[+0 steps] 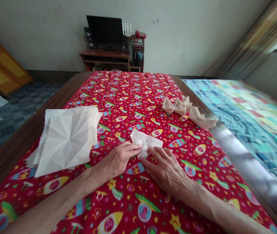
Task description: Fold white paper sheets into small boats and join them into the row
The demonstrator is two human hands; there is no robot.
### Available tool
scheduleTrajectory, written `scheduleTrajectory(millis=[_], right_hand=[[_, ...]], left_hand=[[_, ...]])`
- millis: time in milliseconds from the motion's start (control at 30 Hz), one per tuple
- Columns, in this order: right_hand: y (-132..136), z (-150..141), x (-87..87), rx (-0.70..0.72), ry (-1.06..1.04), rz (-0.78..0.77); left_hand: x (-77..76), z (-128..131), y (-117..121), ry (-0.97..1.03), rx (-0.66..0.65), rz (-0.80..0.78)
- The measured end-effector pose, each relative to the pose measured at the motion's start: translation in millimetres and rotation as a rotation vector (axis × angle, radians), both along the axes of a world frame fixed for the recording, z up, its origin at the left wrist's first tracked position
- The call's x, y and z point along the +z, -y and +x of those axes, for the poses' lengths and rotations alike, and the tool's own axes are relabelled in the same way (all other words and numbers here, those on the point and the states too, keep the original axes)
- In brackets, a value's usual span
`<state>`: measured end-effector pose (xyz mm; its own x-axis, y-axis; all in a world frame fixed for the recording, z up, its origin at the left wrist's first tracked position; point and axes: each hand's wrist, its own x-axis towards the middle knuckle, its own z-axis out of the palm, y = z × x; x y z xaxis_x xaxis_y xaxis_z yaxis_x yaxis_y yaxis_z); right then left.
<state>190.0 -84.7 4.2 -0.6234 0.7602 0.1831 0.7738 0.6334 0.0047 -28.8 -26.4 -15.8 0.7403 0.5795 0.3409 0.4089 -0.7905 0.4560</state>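
A small white sheet of folded paper (pixel 146 141) lies on the red cloth, with crease lines and angled edges. My left hand (pixel 123 154) holds its left side, the fingers pressed together on the paper. On the near right edge, my right hand (pixel 165 165) has its fingers bent and its thumb against the paper. Both hands cover part of the near edge. To the left is a stack of creased white paper sheets (pixel 66 138), the top one marked with folds radiating from its middle. Several folded paper boats (pixel 181 105) stand at the far right.
A red patterned tablecloth (pixel 138 191) covers the dark wooden table (pixel 55 94). Along the right side is a bed with a blue checked cover (pixel 238 113). Beyond the table, a monitor (pixel 105 31) and a red telephone (pixel 140 34) stand on furniture against the wall.
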Motion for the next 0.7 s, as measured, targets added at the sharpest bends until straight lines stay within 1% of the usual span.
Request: scheduleTrajectory(millis=[100,267,333,433,533,567,633,700], right_hand=[[-0.2,0.5,2.1,0.000,-0.015,-0.005],[0.6,1.2,4.1,0.001,-0.025,-0.032],[1.1,2.0,4.6,0.001,-0.043,-0.033],[-0.8,3.6,4.4,0.002,-0.119,-0.035],[-10.6,6.3,0.2,-0.002,-0.257,-0.063],[-15.7,7.7,-2.2,-0.014,-0.312,-0.070],[-26.8,11.0,-7.3,-0.083,-0.402,-0.059],[-36.0,15.1,-11.3,-0.202,-0.425,0.001]], left_hand=[[1.2,-0.3,0.9,-0.023,-0.023,0.024],[14.0,-4.0,4.2,-0.193,-0.048,0.088],[17.7,-6.0,5.2,-0.227,-0.069,0.109],[17.5,-6.2,3.6,-0.201,-0.081,0.118],[13.1,-0.1,-4.8,-0.098,-0.036,0.103],[11.6,3.1,-9.4,-0.066,-0.021,0.094],[9.5,9.6,-20.3,-0.036,0.004,0.083],[8.6,14.5,-32.0,-0.056,0.048,0.093]])
